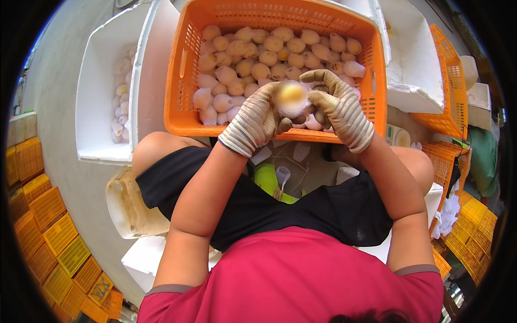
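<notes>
Both my hands wear grey striped knit gloves and grip one round yellowish fruit (292, 96) in white foam netting, above the near rim of an orange crate. My left hand (253, 114) wraps round its left side, fingertips curled beneath it. My right hand (339, 107) holds its right side with bent fingers and thumb. The fruit is blurred. The orange crate (370, 59) holds several pale fruits in white foam nets (239, 67), heaped behind my hands.
White foam boxes stand left (94, 86) and right (412, 91) of the crate, the left holding netted fruit. Orange crates (447, 107) are at right, stacked yellow-orange crates (59, 234) along the left. A green container (265, 175) and a foam scrap (301, 151) lie between my legs.
</notes>
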A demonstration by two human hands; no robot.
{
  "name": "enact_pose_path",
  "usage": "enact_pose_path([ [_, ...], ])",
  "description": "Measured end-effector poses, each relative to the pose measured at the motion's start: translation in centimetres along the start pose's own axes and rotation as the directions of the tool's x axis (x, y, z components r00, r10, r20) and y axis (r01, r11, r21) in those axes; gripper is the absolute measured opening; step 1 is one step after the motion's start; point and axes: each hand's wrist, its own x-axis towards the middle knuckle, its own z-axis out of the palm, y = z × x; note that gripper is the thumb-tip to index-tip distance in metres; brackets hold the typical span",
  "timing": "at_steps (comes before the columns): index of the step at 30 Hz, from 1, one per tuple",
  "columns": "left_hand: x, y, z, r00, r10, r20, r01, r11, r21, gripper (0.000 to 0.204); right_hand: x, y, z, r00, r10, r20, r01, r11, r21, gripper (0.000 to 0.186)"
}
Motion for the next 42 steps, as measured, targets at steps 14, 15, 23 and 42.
enact_pose_path([
  [14,0.0,-2.5,1.3,0.496,0.856,0.148,-0.378,0.060,0.924,0.076,1.4,2.9,-0.3,0.943,-0.313,0.117,0.330,0.823,-0.463,0.044],
  [15,-0.2,-2.6,1.8,0.439,0.879,0.186,-0.314,-0.044,0.949,0.082,1.5,3.2,-0.1,0.958,-0.263,0.116,0.288,0.884,-0.367,0.045],
  [23,-1.6,-2.4,2.4,0.225,0.823,0.522,-0.462,-0.381,0.801,0.102,1.0,1.9,1.4,0.979,0.047,0.197,-0.071,0.991,0.116,0.047],
  [42,-1.3,-2.7,1.1,0.328,0.779,0.534,-0.484,-0.347,0.803,0.091,0.5,0.0,1.5,0.983,-0.112,0.143,0.097,0.989,0.110,0.070],
])
